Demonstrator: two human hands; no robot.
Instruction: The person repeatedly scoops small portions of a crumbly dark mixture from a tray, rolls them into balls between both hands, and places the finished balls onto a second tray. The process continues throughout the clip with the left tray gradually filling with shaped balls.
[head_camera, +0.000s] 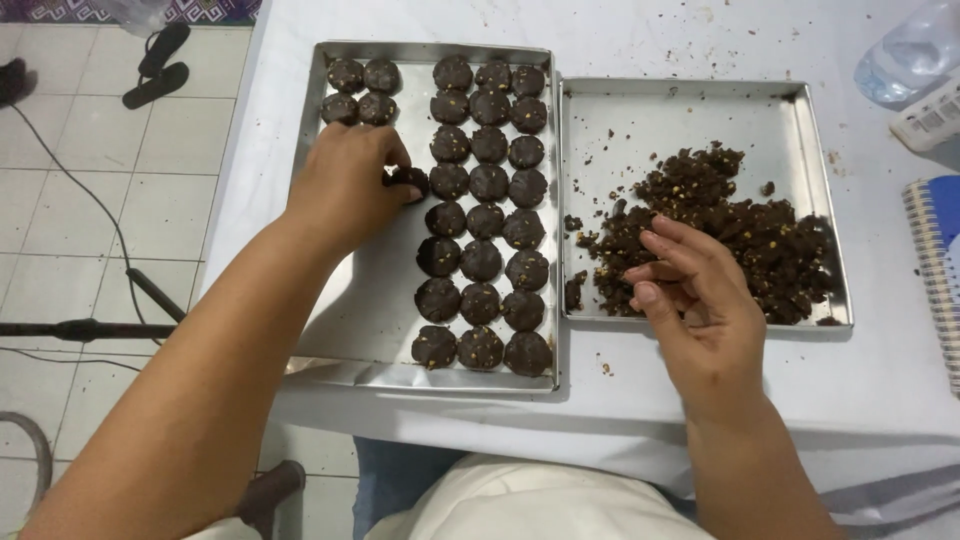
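My left hand (345, 185) rests over the left metal tray (340, 330), its grip pinched on a dark dough round (408, 180) just beside the rows of shaped rounds (485, 215) filling that tray. My right hand (695, 300) sits at the near edge of the right tray (620, 115), fingers (680, 240) curled and touching the loose dark dough heap (745, 235); I cannot tell whether that grip has closed on any dough. Both trays sit side by side on the white counter (700, 30).

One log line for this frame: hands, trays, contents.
left hand: setting dough round on left tray | right hand: fingers in loose dough | right tray: dough heap, crumbs
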